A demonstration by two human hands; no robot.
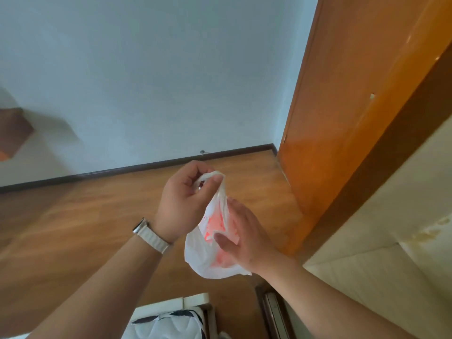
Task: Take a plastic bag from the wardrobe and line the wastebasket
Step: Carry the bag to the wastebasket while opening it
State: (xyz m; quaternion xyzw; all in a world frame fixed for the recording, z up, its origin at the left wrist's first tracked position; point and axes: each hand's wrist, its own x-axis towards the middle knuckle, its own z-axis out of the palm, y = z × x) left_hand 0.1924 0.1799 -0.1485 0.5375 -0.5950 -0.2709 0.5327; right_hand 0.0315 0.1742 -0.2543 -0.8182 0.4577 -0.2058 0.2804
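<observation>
Plastic bag (203, 255) hangs in mid-air between both hands, above the wooden floor (97, 216) and just left of the orange wooden door (342, 118). Its long axis runs roughly up and down the view: the narrow, twisted handle end points up toward the pale wall (146, 81), and the fuller, rounded end hangs toward the camera. The film is thin, white, crumpled and partly see-through, with red-pink print showing on it. The right hand (247, 238) grasps the bag's body, thumb pressed on the front and fingers behind. The left hand (183, 194), fingers curled, pinches the handle end. A pale-strapped watch (151, 234) sits on the left wrist.
</observation>
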